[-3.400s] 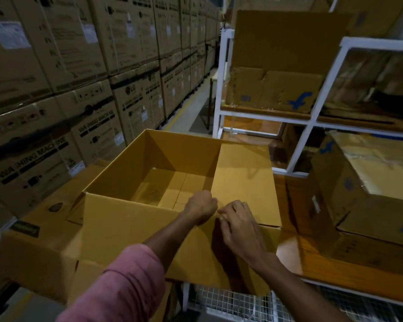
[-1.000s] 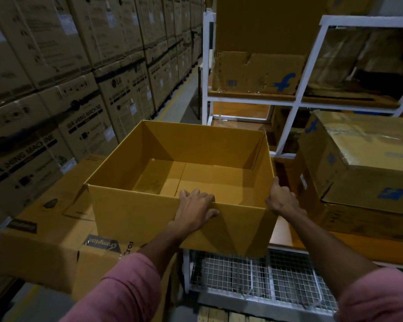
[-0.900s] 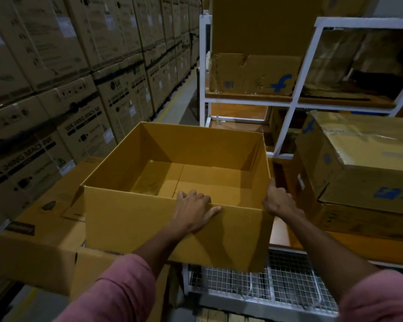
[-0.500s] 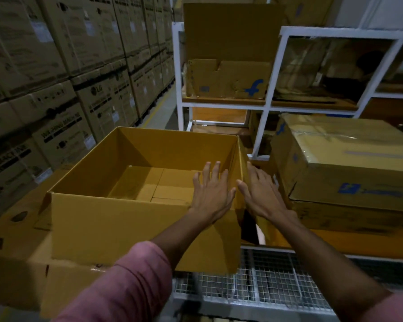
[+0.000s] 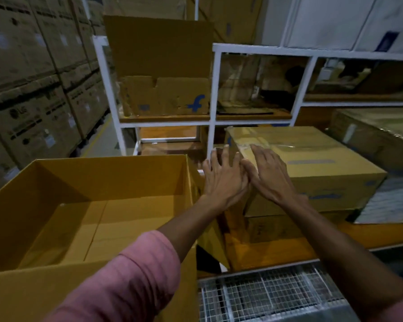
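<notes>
Just to the right of a large open carton (image 5: 116,177), two bare hands stretch forward side by side toward a sealed box (image 5: 316,166) with clear tape across its top. The left hand (image 5: 223,180), palm down with fingers straight and spread apart, hangs over the gap between the open carton's right wall and the sealed box. The right hand (image 5: 270,177), also flat with fingers straight and slightly apart, lies over the sealed box's near corner on the side facing the open carton; whether it touches the cardboard cannot be told. The two hands meet at their inner edges, and neither holds anything. The open carton holds nothing, and a pink sleeve (image 5: 130,275) crosses its near right corner. Behind the open carton stands a white shelf frame (image 5: 213,94) holding flattened cardboard (image 5: 165,96) with a blue mark. To its left rise stacked printed cartons (image 5: 33,117). Below and right of it sits a wire mesh rack (image 5: 270,296).
</notes>
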Demonstrator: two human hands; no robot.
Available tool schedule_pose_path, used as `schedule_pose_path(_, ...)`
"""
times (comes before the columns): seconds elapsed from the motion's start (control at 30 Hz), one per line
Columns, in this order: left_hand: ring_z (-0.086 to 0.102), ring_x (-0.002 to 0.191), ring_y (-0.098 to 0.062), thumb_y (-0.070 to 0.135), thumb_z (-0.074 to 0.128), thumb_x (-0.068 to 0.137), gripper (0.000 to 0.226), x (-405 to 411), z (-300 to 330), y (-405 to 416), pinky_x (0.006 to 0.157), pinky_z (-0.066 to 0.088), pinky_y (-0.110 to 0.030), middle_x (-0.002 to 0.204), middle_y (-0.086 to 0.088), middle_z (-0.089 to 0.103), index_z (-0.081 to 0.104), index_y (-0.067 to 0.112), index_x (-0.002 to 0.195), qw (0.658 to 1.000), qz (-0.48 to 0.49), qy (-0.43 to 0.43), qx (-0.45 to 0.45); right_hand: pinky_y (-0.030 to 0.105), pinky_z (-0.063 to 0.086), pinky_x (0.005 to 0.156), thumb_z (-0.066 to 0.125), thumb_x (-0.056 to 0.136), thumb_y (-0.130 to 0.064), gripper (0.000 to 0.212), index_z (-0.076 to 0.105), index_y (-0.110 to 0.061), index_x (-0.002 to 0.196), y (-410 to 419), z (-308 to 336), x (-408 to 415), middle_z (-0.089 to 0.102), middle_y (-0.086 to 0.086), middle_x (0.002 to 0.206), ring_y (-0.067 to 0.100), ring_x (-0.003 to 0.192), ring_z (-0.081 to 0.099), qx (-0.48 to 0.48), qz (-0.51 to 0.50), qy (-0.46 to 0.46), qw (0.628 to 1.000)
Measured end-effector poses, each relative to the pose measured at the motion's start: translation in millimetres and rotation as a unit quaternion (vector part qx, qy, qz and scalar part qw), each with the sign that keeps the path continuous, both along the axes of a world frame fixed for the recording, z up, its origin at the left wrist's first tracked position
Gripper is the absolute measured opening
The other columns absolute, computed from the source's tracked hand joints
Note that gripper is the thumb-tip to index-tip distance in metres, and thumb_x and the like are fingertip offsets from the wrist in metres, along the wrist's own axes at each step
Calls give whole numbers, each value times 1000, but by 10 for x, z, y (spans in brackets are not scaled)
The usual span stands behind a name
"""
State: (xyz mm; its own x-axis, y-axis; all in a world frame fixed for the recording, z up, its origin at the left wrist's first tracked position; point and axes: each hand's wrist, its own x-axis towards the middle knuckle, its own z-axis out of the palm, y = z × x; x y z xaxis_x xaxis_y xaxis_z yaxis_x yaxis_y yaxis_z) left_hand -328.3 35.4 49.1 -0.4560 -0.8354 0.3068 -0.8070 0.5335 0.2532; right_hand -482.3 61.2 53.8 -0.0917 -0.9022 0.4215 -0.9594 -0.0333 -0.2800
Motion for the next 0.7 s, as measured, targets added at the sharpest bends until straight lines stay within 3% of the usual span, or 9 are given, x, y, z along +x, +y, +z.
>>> schedule_pose_path(0.3,-11,152,-52,70,25,101,76,-748,-54,-519,118,-1,-69,172,-7,-13,17,27,162,995,-8,-42,86,57,32,114,6,85,-83,96,30,-26,158,-364,-50,-1223,40,7,160,35,144,37,111,-89,1,990)
schedule_pose_path(0.4,-13,152,-52,74,22,99,79,-1012,-97,-708,118,-5,-69,172,-6,-14,13,30,163,992,5,-58,112,59,25,118,6,85,-85,96,21,-28,161,-510,-145,-1639,30,6,166,37,150,28,169,-112,0,979)
schedule_pose_path(0.5,-15,152,-50,76,21,98,80,-1321,-176,-948,118,-8,-69,171,-5,-16,12,31,164,988,30,-67,135,60,14,121,13,94,-78,84,13,-30,163,-737,-255,-2065,16,4,170,38,154,14,226,-123,-3,966)
schedule_pose_path(0.7,-7,153,-51,79,16,96,84,-1984,-236,-1505,119,-4,-68,172,-9,-5,16,29,163,983,107,-72,133,61,14,118,17,98,-72,76,18,-30,161,-1253,-243,-2900,12,2,170,38,153,13,247,-92,45,964)
